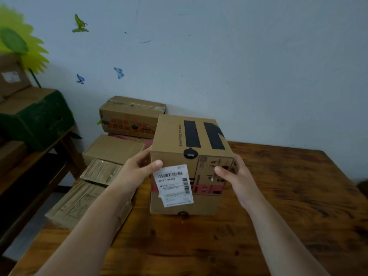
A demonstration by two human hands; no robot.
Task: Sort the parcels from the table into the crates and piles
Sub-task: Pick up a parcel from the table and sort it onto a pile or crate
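A cube-shaped cardboard parcel (191, 162) with black stripes on top and a white shipping label on its near face stands on the wooden table (278, 196). My left hand (137, 172) grips its left side, thumb on the front near the label. My right hand (237, 180) holds its right side, thumb on the front face. The parcel's bottom edge appears to rest on the table.
Left of the table lies a pile of cardboard boxes: a long box (129, 118) by the wall, a plain box (111, 148), a taped flat parcel (101, 172) and a large flat one (79, 204). A green-sided box (37, 116) sits on a wooden bench at far left.
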